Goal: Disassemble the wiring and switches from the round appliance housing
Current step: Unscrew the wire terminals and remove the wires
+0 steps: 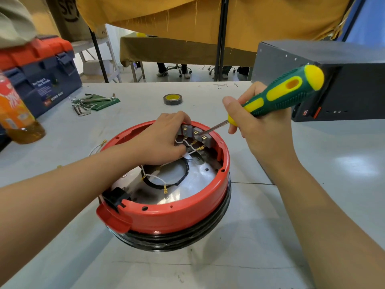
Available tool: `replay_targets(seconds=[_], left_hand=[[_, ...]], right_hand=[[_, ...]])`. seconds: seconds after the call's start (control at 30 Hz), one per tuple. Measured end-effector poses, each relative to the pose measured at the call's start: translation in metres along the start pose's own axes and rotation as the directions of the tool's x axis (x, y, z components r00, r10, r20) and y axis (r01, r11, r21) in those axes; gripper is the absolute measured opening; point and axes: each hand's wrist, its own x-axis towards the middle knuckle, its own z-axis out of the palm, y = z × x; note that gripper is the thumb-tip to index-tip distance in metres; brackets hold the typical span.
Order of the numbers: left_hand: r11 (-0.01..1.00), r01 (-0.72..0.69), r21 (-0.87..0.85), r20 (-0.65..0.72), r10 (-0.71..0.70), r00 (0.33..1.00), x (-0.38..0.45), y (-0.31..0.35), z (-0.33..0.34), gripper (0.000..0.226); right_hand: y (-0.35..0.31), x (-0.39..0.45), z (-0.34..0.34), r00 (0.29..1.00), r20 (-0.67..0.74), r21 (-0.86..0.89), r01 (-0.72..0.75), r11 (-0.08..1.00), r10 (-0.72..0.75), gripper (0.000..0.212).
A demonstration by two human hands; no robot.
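A pale grey worktable point(270, 236) fills the view, with mustard-yellow cloth point(250, 21) hanging behind it and chair legs and a draped bench visible under the cloth on the far floor. The round red plastic appliance housing point(166, 213) sits at the middle of the table, open side up, on a black ring base, with bare table in front of it and to either side. At its far inner wall stands a row of small grey switch blocks point(198, 134) with thin white wires point(154, 178) running from them across the shiny metal floor plate. The left hand point(162, 140) reaches inside, fingers curled over the leftmost switch and the wires beside it. The right hand point(254, 122) grips a green and yellow-handled screwdriver point(287, 94), its metal tip touching the middle switch block. Along the table's left edge stand a blue toolbox with an orange lid point(41, 67) and an orange drink bottle point(14, 113). A set of metal hex keys point(87, 103) and a roll of black tape point(173, 99) lie beyond the housing. A dark grey metal box point(343, 84) stands at the right, close behind the screwdriver handle.
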Motion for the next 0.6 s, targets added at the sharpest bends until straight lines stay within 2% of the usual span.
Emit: replay_targets(seconds=[0.13, 0.27, 0.5, 0.6], left_hand=[[0.997, -0.049, -0.056, 0.039, 0.052, 0.998, 0.0, 0.005, -0.002, 0.042], [0.992, -0.12, -0.033, 0.105, 0.123, 0.987, 0.003, 0.006, -0.007, 0.022], [0.991, -0.123, -0.049, 0.144, 0.129, 0.981, 0.004, 0.009, -0.009, 0.011], [0.991, -0.111, -0.072, 0.145, 0.121, 0.982, 0.005, 0.011, -0.01, 0.008]], right_hand=[[0.0, 0.005, -0.001, 0.999, -0.036, -0.037, 0.005, 0.999, -0.006, 0.031], [-0.005, 0.008, 0.001, 0.998, -0.009, -0.111, 0.066, 0.992, -0.067, 0.03], [-0.013, 0.005, 0.006, 0.983, 0.062, -0.253, 0.182, 0.95, -0.171, 0.028], [-0.014, 0.005, 0.007, 0.983, 0.082, -0.26, 0.181, 0.948, -0.165, 0.027]])
